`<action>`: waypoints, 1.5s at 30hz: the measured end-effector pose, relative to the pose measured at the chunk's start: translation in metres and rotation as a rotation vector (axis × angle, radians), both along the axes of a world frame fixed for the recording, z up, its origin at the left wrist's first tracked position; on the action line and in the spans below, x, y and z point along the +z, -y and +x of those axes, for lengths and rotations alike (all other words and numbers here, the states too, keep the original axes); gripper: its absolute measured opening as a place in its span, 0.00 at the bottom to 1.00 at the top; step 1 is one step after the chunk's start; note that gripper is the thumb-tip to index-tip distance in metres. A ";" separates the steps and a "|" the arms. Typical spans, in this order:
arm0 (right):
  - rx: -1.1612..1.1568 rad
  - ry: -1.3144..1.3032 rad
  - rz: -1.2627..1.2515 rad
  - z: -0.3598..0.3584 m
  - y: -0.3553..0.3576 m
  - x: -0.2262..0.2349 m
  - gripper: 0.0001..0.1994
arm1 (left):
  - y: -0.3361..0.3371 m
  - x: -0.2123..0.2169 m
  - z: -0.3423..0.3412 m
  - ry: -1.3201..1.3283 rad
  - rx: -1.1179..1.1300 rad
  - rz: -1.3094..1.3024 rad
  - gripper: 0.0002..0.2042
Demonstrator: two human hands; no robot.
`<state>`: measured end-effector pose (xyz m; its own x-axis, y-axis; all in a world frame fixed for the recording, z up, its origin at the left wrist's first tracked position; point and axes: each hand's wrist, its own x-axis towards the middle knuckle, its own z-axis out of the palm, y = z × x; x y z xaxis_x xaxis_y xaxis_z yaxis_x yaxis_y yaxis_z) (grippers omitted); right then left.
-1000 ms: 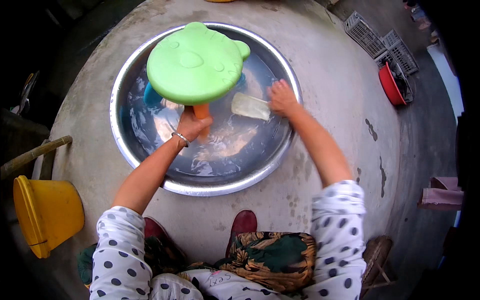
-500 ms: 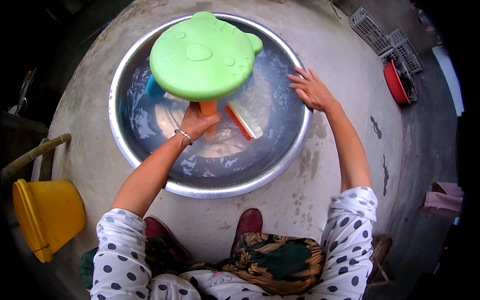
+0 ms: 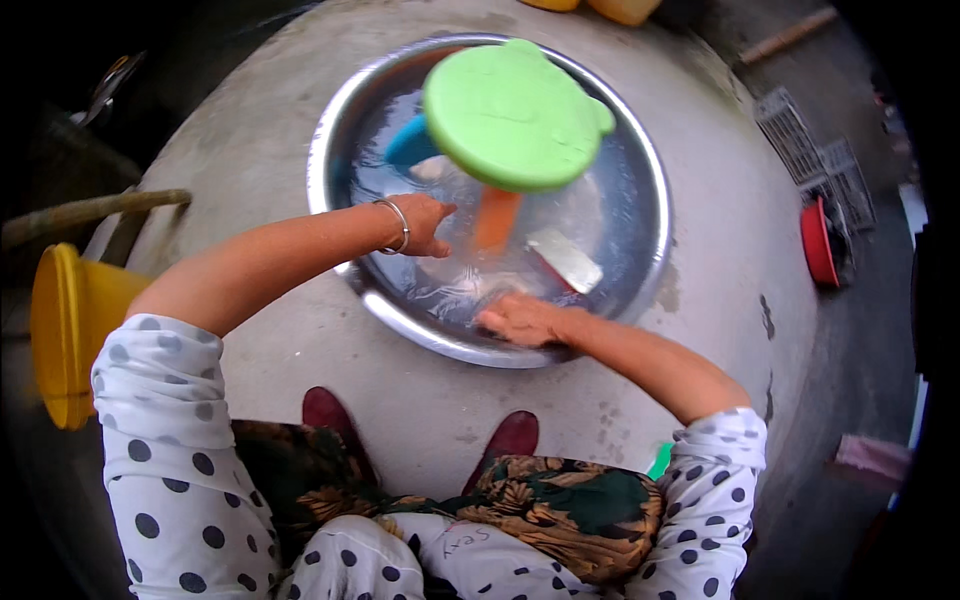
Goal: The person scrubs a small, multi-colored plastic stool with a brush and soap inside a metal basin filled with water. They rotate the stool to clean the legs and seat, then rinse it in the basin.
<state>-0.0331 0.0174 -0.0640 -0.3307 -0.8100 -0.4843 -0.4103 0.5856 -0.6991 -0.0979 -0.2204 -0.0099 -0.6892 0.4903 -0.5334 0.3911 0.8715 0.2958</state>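
Where the pale concrete floor spreads in front of the person, a wide metal basin sits with water in it. Inside that basin is a small stool, its round green seat uppermost, with two rounded bumps on the rim. Below the seat show an orange leg, on the side nearer the person, and a blue leg toward the left. Off to the left of the basin lies a yellow bucket; well apart on the right are grey crates and, just beside them, a red tub. The right hand is down at the water by the basin's near side — blurred, its fingers partly hidden, so I cannot tell how far it is closed or whether it has hold of anything. The left hand hangs over the water, loosely open and empty, one finger pointing toward the orange leg without reaching it. Right of that leg lies a pale-backed brush, red along its lower side. Smallest is the bracelet — silvery, around the left wrist.
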 end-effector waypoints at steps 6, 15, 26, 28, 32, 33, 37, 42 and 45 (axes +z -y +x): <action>-0.058 -0.230 0.096 0.007 0.017 -0.027 0.18 | 0.086 0.007 0.027 -0.331 0.176 0.328 0.22; 0.271 -0.232 -0.343 0.038 0.073 0.052 0.29 | 0.142 -0.009 0.034 -0.645 0.598 0.823 0.17; -0.741 -0.795 -0.769 -0.203 0.281 -0.044 0.26 | 0.194 -0.030 -0.004 -0.731 1.162 0.973 0.17; -1.032 -0.412 -0.936 -0.192 0.293 -0.062 0.27 | 0.202 -0.043 0.005 -0.732 1.178 0.964 0.16; -0.772 -0.331 -0.352 -0.160 0.254 -0.136 0.26 | 0.188 -0.051 0.001 -0.637 1.146 0.981 0.18; -0.757 -0.108 -0.221 -0.153 0.255 -0.114 0.26 | 0.189 -0.055 0.003 -0.641 1.129 0.953 0.18; -0.908 -0.360 -0.644 -0.111 0.255 -0.032 0.26 | 0.167 -0.052 -0.016 -0.625 1.098 0.981 0.21; -0.241 -0.711 -0.452 -0.143 0.280 0.001 0.26 | 0.146 -0.054 -0.046 -0.586 1.318 1.064 0.27; 0.056 -0.893 -0.273 -0.188 0.281 0.013 0.26 | 0.145 -0.046 -0.059 -0.541 1.263 1.026 0.33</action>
<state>-0.2216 -0.2634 -0.0507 -0.4453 -0.8844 0.1396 -0.8846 0.4104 -0.2215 -0.1565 -0.3650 -0.0560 -0.8703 -0.4913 0.0345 -0.1015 0.2475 0.9635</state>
